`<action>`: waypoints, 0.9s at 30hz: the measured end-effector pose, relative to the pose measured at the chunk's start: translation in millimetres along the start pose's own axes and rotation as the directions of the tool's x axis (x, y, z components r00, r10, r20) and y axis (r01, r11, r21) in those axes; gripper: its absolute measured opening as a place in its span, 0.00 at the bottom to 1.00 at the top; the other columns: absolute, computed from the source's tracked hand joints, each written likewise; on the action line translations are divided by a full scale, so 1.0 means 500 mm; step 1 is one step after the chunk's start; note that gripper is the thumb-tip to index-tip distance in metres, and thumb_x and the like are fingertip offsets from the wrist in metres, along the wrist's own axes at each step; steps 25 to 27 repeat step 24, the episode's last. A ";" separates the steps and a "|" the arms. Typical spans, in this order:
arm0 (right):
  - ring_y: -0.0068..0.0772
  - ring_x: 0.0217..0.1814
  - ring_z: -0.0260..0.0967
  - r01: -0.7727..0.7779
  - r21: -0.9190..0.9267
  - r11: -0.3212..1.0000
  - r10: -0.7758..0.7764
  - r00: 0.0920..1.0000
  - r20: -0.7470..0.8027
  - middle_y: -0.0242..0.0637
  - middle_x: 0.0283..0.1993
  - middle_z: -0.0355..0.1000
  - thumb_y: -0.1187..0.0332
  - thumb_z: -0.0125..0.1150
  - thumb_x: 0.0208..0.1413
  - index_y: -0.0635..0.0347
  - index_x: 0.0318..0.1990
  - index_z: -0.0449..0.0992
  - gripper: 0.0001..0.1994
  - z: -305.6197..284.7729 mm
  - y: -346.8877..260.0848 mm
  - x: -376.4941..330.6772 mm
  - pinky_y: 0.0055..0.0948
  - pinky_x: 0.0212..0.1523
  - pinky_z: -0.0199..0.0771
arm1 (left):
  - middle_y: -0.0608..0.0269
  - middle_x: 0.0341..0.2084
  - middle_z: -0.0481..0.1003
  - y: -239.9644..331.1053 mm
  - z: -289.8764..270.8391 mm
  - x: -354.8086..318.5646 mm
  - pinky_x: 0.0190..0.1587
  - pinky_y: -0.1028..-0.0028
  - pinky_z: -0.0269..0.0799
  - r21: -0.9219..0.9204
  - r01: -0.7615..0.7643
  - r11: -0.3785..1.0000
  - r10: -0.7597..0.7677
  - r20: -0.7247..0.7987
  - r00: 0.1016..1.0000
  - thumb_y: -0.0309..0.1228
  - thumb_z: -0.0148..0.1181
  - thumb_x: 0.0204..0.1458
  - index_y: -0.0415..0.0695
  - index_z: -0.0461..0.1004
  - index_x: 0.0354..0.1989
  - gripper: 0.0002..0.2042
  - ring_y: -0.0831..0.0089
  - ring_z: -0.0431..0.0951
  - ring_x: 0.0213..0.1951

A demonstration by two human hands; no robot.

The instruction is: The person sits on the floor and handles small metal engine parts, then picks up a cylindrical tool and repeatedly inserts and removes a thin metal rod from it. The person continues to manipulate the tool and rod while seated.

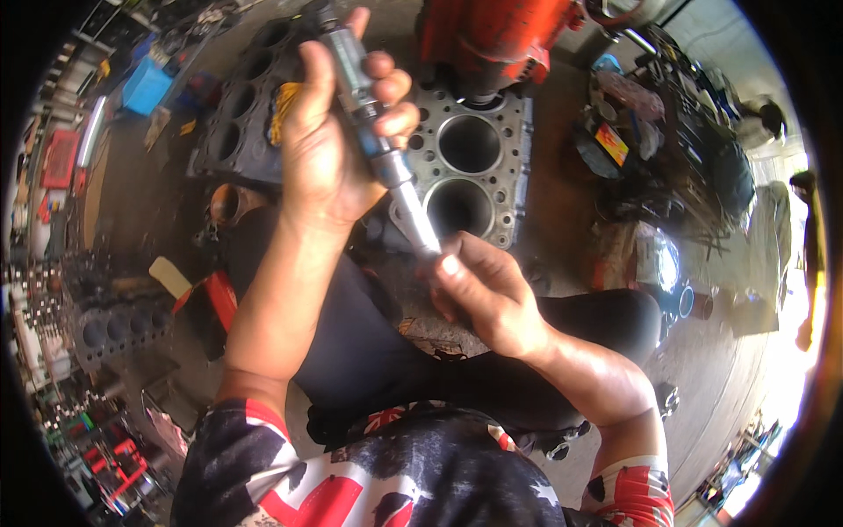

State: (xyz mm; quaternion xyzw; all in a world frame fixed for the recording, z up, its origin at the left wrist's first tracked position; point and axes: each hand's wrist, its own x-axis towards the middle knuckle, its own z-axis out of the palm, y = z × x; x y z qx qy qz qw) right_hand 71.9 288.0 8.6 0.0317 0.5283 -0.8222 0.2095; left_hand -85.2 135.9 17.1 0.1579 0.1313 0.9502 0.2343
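Observation:
My left hand [329, 140] is wrapped around the upper part of a long metal tool [376, 132] with a grey and blue barrel, held slanting from upper left to lower right. My right hand [487, 294] pinches the tool's bright silver lower end between thumb and fingers. Behind the tool lies a grey engine block [505, 189] with two open cylinder bores, and a red machine [492, 39] stands on its far end. My legs in dark trousers [378, 342] are below the hands.
A second dark engine block [237, 123] with several bores lies at the upper left, a third block [110, 329] at the left. A blue box [145, 83] and red crates sit at the far left. Cluttered parts and containers [645, 114] fill the right side.

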 end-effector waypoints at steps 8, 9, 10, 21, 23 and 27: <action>0.24 0.27 0.63 -0.005 -0.010 1.000 0.005 1.000 0.006 0.37 0.34 0.68 0.51 0.47 0.70 0.65 0.44 0.71 0.21 0.003 0.015 0.005 0.23 0.30 0.63 | 0.63 0.38 0.67 0.002 -0.005 -0.003 0.33 0.77 0.71 0.052 -0.033 0.998 0.032 0.022 0.999 0.48 0.50 0.65 0.41 0.61 0.67 0.29 0.72 0.66 0.38; 0.24 0.27 0.63 0.016 -0.021 1.000 -0.016 1.000 -0.004 0.37 0.34 0.68 0.52 0.48 0.70 0.64 0.44 0.71 0.21 0.003 0.017 0.007 0.23 0.30 0.64 | 0.63 0.38 0.67 0.001 -0.005 -0.003 0.33 0.77 0.71 0.053 -0.032 0.998 0.031 0.018 0.999 0.48 0.49 0.65 0.41 0.61 0.67 0.29 0.73 0.66 0.38; 0.25 0.27 0.63 0.013 -0.003 1.000 -0.013 1.000 -0.001 0.37 0.34 0.68 0.52 0.48 0.70 0.64 0.43 0.70 0.20 0.002 0.018 0.007 0.23 0.30 0.64 | 0.63 0.38 0.67 0.001 -0.005 -0.003 0.33 0.77 0.71 0.055 -0.030 0.998 0.029 0.013 0.999 0.48 0.49 0.65 0.41 0.61 0.68 0.29 0.73 0.67 0.38; 0.17 0.29 0.62 -0.053 0.014 0.999 0.052 0.997 0.055 0.28 0.31 0.67 0.54 0.49 0.71 0.65 0.43 0.75 0.20 0.004 0.007 -0.002 0.20 0.31 0.64 | 0.63 0.37 0.67 0.003 -0.004 -0.002 0.32 0.77 0.72 -0.002 0.025 1.000 -0.025 0.041 0.999 0.49 0.49 0.65 0.42 0.61 0.68 0.29 0.73 0.67 0.37; 0.17 0.29 0.63 -0.066 0.002 0.998 0.066 0.997 0.046 0.28 0.31 0.67 0.53 0.49 0.70 0.64 0.43 0.75 0.20 0.006 0.004 -0.002 0.20 0.32 0.65 | 0.63 0.37 0.67 0.001 -0.005 -0.002 0.31 0.77 0.72 0.000 0.025 1.000 -0.025 0.041 0.999 0.49 0.49 0.65 0.42 0.61 0.68 0.29 0.73 0.67 0.37; 0.17 0.29 0.63 -0.077 -0.008 0.997 0.077 0.996 0.041 0.28 0.31 0.68 0.53 0.49 0.70 0.64 0.43 0.75 0.20 0.007 0.003 -0.002 0.20 0.32 0.65 | 0.63 0.37 0.67 0.000 -0.005 -0.001 0.31 0.77 0.72 0.000 0.026 1.000 -0.026 0.042 0.999 0.49 0.49 0.65 0.42 0.61 0.68 0.29 0.73 0.67 0.37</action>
